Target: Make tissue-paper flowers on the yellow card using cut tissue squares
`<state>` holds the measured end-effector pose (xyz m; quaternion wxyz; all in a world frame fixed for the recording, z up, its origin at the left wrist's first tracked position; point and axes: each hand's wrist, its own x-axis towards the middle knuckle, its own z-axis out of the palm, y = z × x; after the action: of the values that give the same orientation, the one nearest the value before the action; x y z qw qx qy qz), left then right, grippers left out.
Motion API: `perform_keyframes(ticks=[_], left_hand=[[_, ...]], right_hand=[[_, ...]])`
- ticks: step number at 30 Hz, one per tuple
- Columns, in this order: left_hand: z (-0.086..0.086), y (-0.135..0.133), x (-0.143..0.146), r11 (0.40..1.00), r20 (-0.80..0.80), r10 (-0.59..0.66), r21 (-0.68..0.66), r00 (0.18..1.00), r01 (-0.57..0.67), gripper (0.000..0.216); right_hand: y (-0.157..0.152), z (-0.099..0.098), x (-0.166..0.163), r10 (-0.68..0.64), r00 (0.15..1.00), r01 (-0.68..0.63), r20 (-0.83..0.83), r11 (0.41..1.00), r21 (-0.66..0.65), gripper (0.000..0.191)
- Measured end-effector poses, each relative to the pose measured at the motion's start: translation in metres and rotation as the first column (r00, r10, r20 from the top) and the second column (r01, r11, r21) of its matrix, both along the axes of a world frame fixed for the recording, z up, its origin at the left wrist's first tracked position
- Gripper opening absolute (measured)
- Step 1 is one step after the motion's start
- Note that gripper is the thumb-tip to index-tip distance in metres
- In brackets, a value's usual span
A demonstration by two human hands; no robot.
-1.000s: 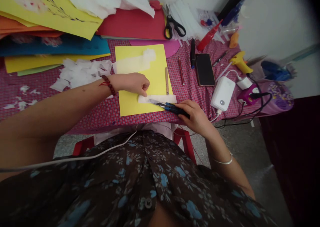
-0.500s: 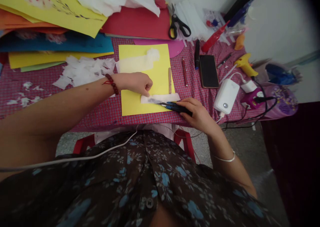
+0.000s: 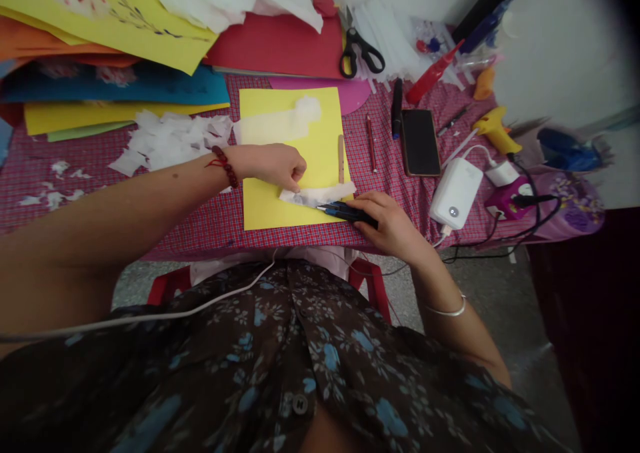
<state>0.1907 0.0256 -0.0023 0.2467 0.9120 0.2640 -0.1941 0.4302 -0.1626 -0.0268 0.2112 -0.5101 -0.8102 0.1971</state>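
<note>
A yellow sheet of paper (image 3: 285, 210) lies on the red checked tablecloth (image 3: 200, 220) in front of me. Across its lower part lies a white paper strip (image 3: 325, 192). My left hand (image 3: 273, 165) is closed in a pinch on the strip's left end. My right hand (image 3: 387, 223) grips dark blue-handled scissors (image 3: 345, 211), whose blades point left under the strip's lower edge. A thin wooden stick (image 3: 341, 158) rests on the yellow sheet above the strip, and a white patch (image 3: 280, 123) covers the sheet's upper part.
Coloured paper sheets (image 3: 100, 53) pile at the back left, with white scraps (image 3: 165, 140) beside them. Black scissors (image 3: 361, 52), a red pencil (image 3: 371, 143), a black marker (image 3: 397, 106), a phone (image 3: 420, 141), a white power bank (image 3: 456, 192), a yellow glue gun (image 3: 495, 128) and cables lie right.
The scissors have shifted slightly along the strip, whose right end now lifts and tilts. My left hand stays pinched on the strip's left end.
</note>
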Motion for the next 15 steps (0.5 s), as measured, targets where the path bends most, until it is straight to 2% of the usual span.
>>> perform_keyframes(ticks=[15], left_hand=[[-0.0059,0.0027,-0.0037,1.000,0.066,-0.013,-0.001,0.998,0.013,0.018]], right_hand=[[-0.0075,0.0002,0.0021,-0.019,0.999,0.018,-0.047,1.000,-0.008,0.041]])
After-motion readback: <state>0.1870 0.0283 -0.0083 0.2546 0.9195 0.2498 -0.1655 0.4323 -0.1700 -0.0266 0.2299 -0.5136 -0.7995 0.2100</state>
